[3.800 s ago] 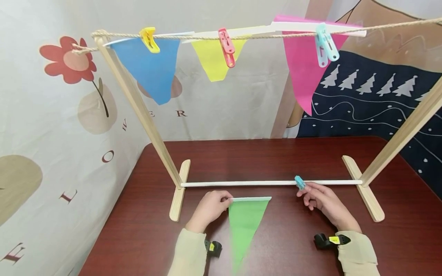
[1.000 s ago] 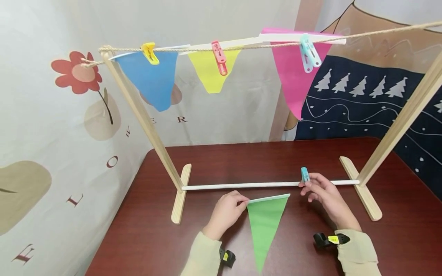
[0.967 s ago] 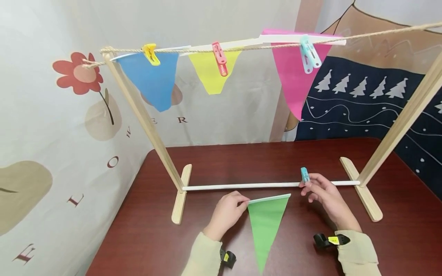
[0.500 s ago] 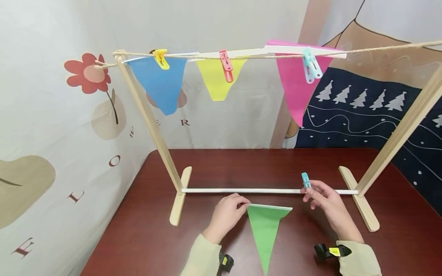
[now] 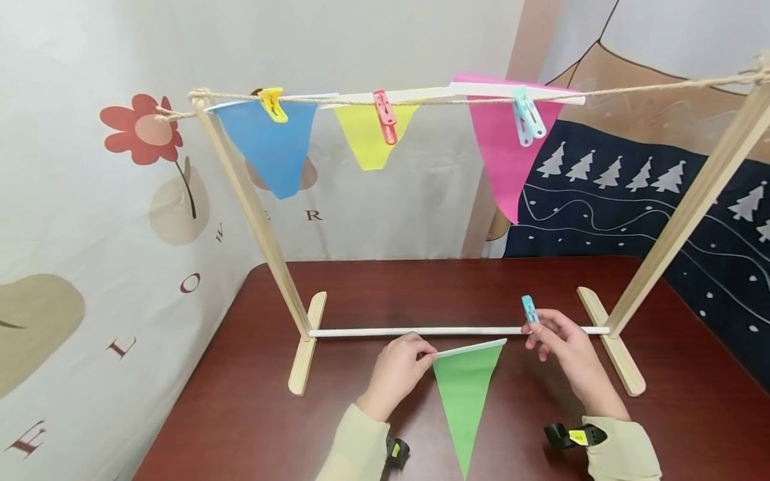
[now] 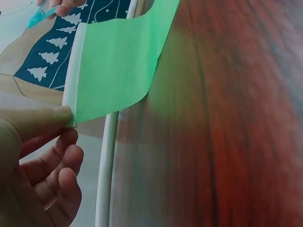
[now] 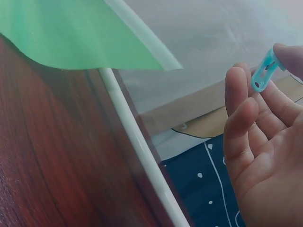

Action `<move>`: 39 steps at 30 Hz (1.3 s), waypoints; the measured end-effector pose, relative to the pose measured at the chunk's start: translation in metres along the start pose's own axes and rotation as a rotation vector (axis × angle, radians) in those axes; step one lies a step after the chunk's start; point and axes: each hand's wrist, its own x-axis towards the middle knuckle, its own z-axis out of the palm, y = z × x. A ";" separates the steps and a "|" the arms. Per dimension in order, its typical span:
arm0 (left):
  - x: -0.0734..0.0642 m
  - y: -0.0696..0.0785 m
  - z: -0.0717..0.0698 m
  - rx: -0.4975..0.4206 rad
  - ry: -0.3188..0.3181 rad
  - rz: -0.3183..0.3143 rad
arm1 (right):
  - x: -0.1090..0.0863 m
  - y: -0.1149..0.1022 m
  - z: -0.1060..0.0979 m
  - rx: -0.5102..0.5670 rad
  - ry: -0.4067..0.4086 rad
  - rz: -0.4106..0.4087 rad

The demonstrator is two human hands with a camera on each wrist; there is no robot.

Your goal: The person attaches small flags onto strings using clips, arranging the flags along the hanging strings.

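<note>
My left hand (image 5: 398, 373) pinches a green triangular pennant (image 5: 466, 394) by the left end of its white top band. The pennant hangs point down above the table, its right end free; in the left wrist view the pennant (image 6: 116, 71) bends away from the thumb. Off to the right, my right hand (image 5: 571, 357) pinches a light blue clothespin (image 5: 529, 308) between thumb and fingers, apart from the pennant. The right wrist view shows this clothespin (image 7: 265, 73) at the thumb, with the other fingers loosely bent.
Above, a twine line (image 5: 631, 89) runs between two wooden posts (image 5: 255, 214). Blue (image 5: 271, 147), yellow (image 5: 371, 133) and pink (image 5: 502, 147) pennants hang there, with yellow (image 5: 273, 105), red (image 5: 385, 117) and pale blue (image 5: 529, 117) clothespins. A white rod (image 5: 421, 331) joins the posts' feet on the table (image 5: 240, 414).
Since the earliest frame, my left hand has moved right with the green pennant, closer to my right hand. The clothespin in my right hand has turned more upright. Lately the pennant's free end has tilted up.
</note>
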 end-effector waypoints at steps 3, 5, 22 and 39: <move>0.002 0.001 0.001 0.000 0.008 0.024 | -0.001 -0.003 0.001 -0.039 -0.024 0.012; 0.003 0.002 0.002 0.006 0.005 0.036 | -0.001 -0.005 0.001 -0.070 -0.054 0.011; 0.001 0.014 0.005 -0.009 -0.066 -0.014 | -0.003 -0.014 0.001 -0.196 -0.064 -0.040; 0.011 0.016 -0.003 -0.006 -0.046 -0.021 | -0.001 -0.018 0.005 -0.319 -0.043 0.048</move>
